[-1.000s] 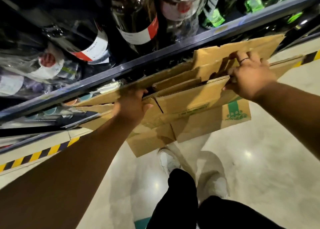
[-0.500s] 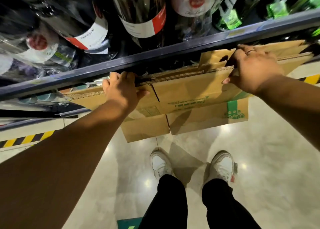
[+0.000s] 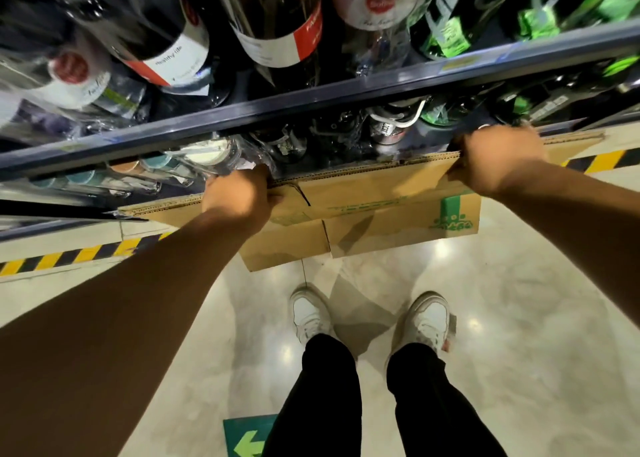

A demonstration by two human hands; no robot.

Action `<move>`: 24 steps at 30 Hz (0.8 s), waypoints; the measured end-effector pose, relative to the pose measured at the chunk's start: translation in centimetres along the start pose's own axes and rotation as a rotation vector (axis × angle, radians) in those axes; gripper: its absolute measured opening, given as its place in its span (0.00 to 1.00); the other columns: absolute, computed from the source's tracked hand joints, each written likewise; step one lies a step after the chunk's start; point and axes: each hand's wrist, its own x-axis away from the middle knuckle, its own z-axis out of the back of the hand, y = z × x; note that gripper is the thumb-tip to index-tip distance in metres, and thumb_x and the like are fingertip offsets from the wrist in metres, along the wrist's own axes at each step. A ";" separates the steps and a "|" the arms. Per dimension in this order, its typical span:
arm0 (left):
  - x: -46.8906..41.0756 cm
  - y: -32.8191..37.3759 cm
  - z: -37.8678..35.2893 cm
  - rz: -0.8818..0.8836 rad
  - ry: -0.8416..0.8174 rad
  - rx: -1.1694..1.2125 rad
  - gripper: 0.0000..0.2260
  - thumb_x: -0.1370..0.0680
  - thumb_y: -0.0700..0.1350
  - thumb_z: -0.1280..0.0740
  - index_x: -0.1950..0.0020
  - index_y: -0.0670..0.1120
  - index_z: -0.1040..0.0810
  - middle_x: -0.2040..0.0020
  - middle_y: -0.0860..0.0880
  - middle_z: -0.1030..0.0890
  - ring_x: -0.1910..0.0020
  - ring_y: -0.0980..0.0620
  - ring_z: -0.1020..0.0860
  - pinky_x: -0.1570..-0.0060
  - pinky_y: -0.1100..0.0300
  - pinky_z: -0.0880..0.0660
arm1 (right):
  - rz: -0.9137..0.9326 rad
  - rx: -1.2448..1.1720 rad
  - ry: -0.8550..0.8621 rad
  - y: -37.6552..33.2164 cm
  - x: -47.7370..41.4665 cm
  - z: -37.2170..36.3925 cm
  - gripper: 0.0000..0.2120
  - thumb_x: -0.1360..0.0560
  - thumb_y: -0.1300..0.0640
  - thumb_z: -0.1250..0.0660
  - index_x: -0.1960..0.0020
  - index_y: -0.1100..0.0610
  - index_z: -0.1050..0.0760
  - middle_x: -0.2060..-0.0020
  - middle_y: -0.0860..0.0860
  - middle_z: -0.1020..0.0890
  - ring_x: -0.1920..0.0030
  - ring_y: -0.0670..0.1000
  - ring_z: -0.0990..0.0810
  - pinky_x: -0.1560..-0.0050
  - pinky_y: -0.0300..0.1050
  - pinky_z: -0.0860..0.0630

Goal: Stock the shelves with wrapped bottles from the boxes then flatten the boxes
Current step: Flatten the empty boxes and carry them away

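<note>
Box (image 3: pixel 381 193) is flatter than before, its raised flaps down | shoes (image 3: pixel 308 313) on floor (image 3: pixel 519 318) | left hand (image 3: pixel 239 197) grips box's top edge, right hand (image 3: pixel 498 160) grips it further right, hands well apart | box hangs upright before shelf (image 3: pixel 346 100) | bottles (image 3: pixel 277 23) on shelf

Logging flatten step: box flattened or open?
Flattened. The cardboard box hangs as stacked flat panels, no cavity showing; left hand and right hand grip its top edge.
</note>
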 end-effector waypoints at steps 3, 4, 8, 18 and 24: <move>2.8 0.2 -0.3 -0.005 0.025 0.001 0.15 0.21 0.60 0.36 0.44 0.49 0.26 0.55 0.47 0.18 0.54 0.44 0.21 0.39 0.48 0.35 | -0.002 -0.005 -0.009 0.0 2.2 0.2 0.17 0.25 0.44 0.31 0.38 0.45 0.22 0.46 0.54 0.17 0.42 0.57 0.21 0.42 0.49 0.32; 3.9 0.3 0.0 -0.003 0.042 0.002 0.16 0.21 0.61 0.36 0.44 0.49 0.27 0.56 0.48 0.18 0.54 0.45 0.20 0.38 0.47 0.35 | -0.007 -0.003 -0.010 0.1 3.1 0.4 0.17 0.25 0.43 0.31 0.37 0.45 0.23 0.45 0.53 0.17 0.42 0.56 0.22 0.42 0.49 0.33; 9.0 0.3 2.8 0.001 0.087 0.021 0.16 0.22 0.61 0.35 0.44 0.50 0.27 0.56 0.48 0.18 0.53 0.44 0.21 0.40 0.48 0.34 | -0.001 0.037 0.007 0.3 7.5 2.6 0.16 0.24 0.41 0.34 0.39 0.46 0.23 0.47 0.53 0.17 0.42 0.56 0.24 0.41 0.50 0.32; 25.5 -0.3 11.3 0.146 0.106 -0.040 0.19 0.23 0.63 0.34 0.39 0.53 0.22 0.41 0.48 0.21 0.40 0.44 0.24 0.41 0.50 0.36 | 0.227 0.061 0.070 0.1 18.5 14.2 0.18 0.28 0.41 0.28 0.45 0.50 0.25 0.48 0.53 0.21 0.45 0.58 0.21 0.47 0.48 0.29; 37.8 -0.3 16.5 0.307 0.273 -0.016 0.17 0.23 0.61 0.33 0.43 0.51 0.20 0.47 0.48 0.19 0.47 0.43 0.22 0.43 0.49 0.36 | 0.401 0.053 0.251 -1.6 25.1 22.4 0.12 0.30 0.45 0.27 0.51 0.50 0.24 0.58 0.52 0.17 0.54 0.58 0.19 0.60 0.46 0.33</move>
